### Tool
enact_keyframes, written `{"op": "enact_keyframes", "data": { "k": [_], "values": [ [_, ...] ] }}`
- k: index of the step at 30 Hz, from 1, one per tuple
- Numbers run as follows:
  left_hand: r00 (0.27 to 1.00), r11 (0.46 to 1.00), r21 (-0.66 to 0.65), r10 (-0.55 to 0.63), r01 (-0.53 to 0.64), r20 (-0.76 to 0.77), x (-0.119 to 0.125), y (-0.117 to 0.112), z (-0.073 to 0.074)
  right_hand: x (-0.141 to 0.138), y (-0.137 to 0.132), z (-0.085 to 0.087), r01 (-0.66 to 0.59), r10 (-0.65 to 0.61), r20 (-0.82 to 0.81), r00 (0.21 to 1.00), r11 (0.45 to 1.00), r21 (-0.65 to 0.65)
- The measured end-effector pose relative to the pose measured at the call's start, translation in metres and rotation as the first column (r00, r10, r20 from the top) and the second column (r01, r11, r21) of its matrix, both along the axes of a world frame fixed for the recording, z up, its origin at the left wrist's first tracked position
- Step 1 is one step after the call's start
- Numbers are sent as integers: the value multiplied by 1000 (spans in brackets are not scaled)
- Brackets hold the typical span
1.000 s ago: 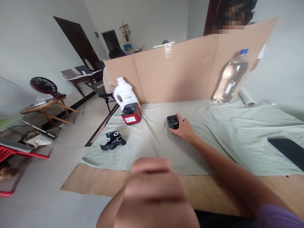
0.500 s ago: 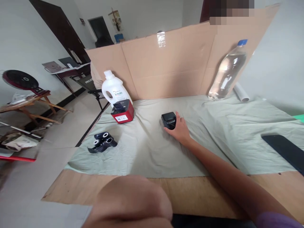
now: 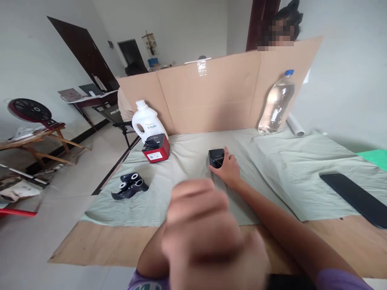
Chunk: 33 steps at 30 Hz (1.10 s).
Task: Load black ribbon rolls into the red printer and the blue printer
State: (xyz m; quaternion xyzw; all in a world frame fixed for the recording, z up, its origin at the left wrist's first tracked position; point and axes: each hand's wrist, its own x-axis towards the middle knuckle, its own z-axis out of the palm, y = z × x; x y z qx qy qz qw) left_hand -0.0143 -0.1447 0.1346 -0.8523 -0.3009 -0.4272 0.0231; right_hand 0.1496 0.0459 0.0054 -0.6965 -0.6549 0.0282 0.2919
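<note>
My right hand (image 3: 229, 169) reaches out over the pale green cloth (image 3: 287, 169) and grips the right side of a small black box-shaped device (image 3: 215, 157), fingers curled against it. Close to the camera my left hand (image 3: 205, 233) is raised, large and out of focus. Its fingers are folded together like a fist, and whatever is inside them is hidden. A red and black device (image 3: 156, 148) stands to the left of the black one. A black holder with white rolls (image 3: 130, 186) lies nearer the cloth's left edge.
A folded cardboard screen (image 3: 217, 96) stands along the back, with a person's head (image 3: 281, 28) above it. A white jug (image 3: 146, 121), a clear water bottle (image 3: 275, 102) and a white roll (image 3: 294, 125) sit at its foot. A flat black slab (image 3: 353, 197) lies right.
My left hand has risen from the bottom edge to fill the lower middle of the view. My right hand stays on the black device. The camera has shifted slightly.
</note>
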Motion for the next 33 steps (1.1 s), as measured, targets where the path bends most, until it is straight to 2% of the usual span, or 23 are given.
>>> {"op": "enact_keyframes", "data": {
  "k": [2,3,4,5,6,7,8,9,10,11,13,14,17,22,25,27,29,31,33],
  "values": [
    [990,973,211,-116,97,78,5,57,16,2,-1,3,-21,23,25,999,999,-49],
    [990,971,221,-112,90,88,5,86,20,3,-1,4,-32,34,35,999,997,-71],
    [993,985,168,-60,43,98,4,113,20,4,-2,5,-39,43,44,998,996,-84],
    [996,998,53,18,-23,87,3,138,16,6,-3,6,-44,49,53,997,995,-85],
    [989,989,-97,122,-113,88,1,160,7,7,-4,7,-48,53,62,997,996,-76],
    [972,950,-253,215,-184,99,0,180,-5,7,-5,7,-53,57,70,996,996,-66],
    [950,888,-404,290,-221,118,-1,196,-19,7,-5,7,-58,62,79,995,997,-58],
    [932,791,-572,342,-218,118,-2,210,-35,8,-6,8,-64,68,89,994,996,-56],
    [918,649,-742,379,-171,120,-2,220,-51,8,-6,8,-66,71,98,993,996,-55],
    [901,501,-857,418,-120,118,-1,228,-67,7,-6,8,-69,74,106,992,996,-58],
    [897,367,-928,430,-67,105,4,237,-91,8,-6,10,-76,83,115,990,995,-63],
    [896,340,-939,430,-51,107,6,240,-100,8,-6,10,-81,88,117,989,995,-61],
    [886,312,-950,445,-17,131,14,242,-116,6,-8,12,-83,88,112,990,995,-46],
    [861,274,-961,481,31,165,13,244,-123,3,-12,13,-75,79,62,995,995,-64],
    [852,260,-964,490,59,184,10,244,-126,9,-5,15,-74,64,-103,993,992,-99],
    [846,253,-965,497,74,195,8,244,-126,17,5,13,-89,51,-318,947,991,-105],
    [838,245,-966,506,84,201,8,244,-127,26,16,10,-125,68,-526,848,989,-74],
    [833,235,-968,516,87,200,9,245,-127,32,23,4,-166,117,-643,757,986,-16],
    [831,226,-971,524,79,189,10,246,-127,36,27,-2,-191,159,-679,717,981,29]
  ]
}}
